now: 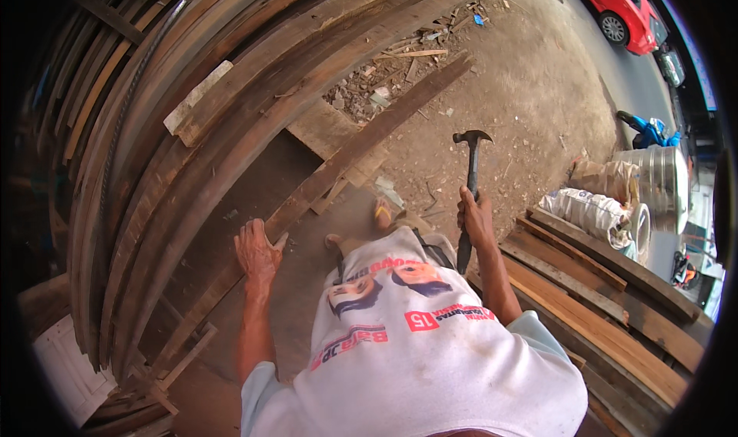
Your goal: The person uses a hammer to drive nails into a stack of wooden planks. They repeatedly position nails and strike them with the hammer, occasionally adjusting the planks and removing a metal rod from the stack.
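My left hand straddles a long, narrow wooden plank, with the thumb on one side and the fingers over the other. This plank runs slantwise from the lower left to the dirt at upper middle. My right hand is wrapped around the dark handle of a claw hammer. The hammer is head-up, above the ground and apart from the plank. Its claw and striking face show clearly.
Long stacked boards fill the left side. More timber lies at right, beside white sacks and a metal drum. Wood scraps and rubble litter the ground ahead. A red car stands on the road at upper right.
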Demonstrator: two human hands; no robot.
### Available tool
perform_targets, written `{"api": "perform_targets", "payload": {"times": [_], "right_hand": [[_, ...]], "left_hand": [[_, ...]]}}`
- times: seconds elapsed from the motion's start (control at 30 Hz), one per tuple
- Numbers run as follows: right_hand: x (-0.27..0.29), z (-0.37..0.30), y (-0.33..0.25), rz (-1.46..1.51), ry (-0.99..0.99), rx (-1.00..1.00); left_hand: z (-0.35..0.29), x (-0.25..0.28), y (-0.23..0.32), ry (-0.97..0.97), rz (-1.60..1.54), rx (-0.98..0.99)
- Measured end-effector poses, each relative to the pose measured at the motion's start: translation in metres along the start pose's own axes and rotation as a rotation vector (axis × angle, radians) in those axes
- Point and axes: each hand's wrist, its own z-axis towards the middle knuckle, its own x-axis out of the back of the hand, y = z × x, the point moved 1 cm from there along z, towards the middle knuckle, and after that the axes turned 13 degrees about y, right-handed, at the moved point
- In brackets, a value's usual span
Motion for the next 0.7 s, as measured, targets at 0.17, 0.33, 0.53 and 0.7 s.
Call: {"api": "perform_targets", "payload": {"times": [0.17,0.33,0.53,0.7], "right_hand": [[-0.003,-0.001,0.006,0.008,0.003,-0.036],[-0.010,-0.011,0.003,-0.038,-0.024,-0.022],[-0.019,-0.013,0.004,-0.106,-0.059,-0.018],[-0.017,-0.025,-0.033,-0.044,-0.057,0.061]], "left_hand": [[-0.020,0.000,0.016,0.124,0.042,0.017],[-0.024,-0.003,0.012,0.166,0.012,0.014],[-0.022,0.003,0.013,0.080,-0.013,0.068],[0.008,0.018,-0.003,-0.293,-0.112,0.151]]}}
